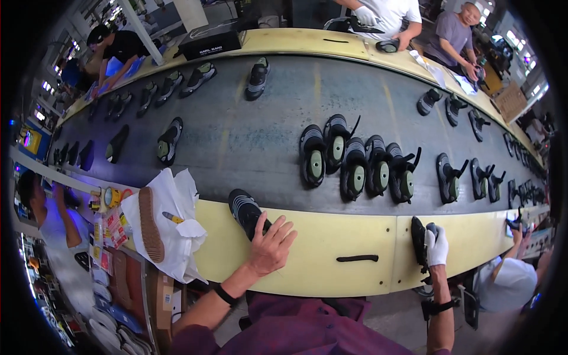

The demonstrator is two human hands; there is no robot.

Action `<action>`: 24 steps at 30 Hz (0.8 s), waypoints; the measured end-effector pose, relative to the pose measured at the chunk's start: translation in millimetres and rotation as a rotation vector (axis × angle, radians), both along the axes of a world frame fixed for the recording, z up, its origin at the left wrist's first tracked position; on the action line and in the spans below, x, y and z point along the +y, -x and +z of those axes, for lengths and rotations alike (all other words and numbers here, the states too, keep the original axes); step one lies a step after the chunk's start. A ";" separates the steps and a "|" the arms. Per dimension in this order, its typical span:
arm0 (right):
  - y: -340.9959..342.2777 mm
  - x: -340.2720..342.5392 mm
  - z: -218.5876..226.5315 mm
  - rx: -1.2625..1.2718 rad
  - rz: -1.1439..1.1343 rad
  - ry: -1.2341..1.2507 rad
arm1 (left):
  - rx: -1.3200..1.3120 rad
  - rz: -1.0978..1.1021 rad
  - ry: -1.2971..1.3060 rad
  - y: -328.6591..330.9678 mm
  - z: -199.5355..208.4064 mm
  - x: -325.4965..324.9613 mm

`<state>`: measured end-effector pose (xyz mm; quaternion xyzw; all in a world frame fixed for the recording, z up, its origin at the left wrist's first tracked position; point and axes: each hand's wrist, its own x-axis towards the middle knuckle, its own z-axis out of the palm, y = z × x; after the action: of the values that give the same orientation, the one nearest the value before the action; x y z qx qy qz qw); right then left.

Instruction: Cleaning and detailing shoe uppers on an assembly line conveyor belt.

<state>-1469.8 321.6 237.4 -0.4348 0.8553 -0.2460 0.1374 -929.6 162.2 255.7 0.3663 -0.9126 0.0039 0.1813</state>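
My bare left hand (269, 245) has its fingers spread over the heel end of a black shoe with grey stripes (244, 208). That shoe lies at the edge of the pale yellow worktop (319, 225), its toe pointing away over the belt; whether the fingers press on it I cannot tell. My right hand (438, 245), in a white glove, closes on a dark shoe (419, 242) tipped on its side at the worktop's right part. Between the hands lies a short black strap (357, 258).
A grey conveyor belt (266, 130) carries several black shoes, some with green insoles (357, 179). At left, a brown sole (151, 225) rests on white paper (184, 201), beside a tape roll (111, 197). A dark box (210, 42) stands across the belt. Other people work around it.
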 end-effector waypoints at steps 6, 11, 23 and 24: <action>-89.5 -71.5 61.8 0.173 0.144 0.291 | 0.024 0.244 0.152 -94.3 -0.7 -115.7; -224.5 -195.5 21.2 -0.394 0.467 0.074 | 0.089 0.761 -0.324 -154.9 -40.7 -247.0; -288.1 -286.4 -38.4 -1.170 0.189 0.012 | 0.627 0.332 -0.827 27.8 -19.0 -110.7; -290.0 -257.7 -27.2 -1.186 0.248 0.038 | 0.597 0.328 -0.779 44.6 -20.8 -90.4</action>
<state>-1179.8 63.9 210.3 -0.3224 0.5714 -0.4439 0.6103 -974.3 71.8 234.9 0.5300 -0.6855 -0.4125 0.2811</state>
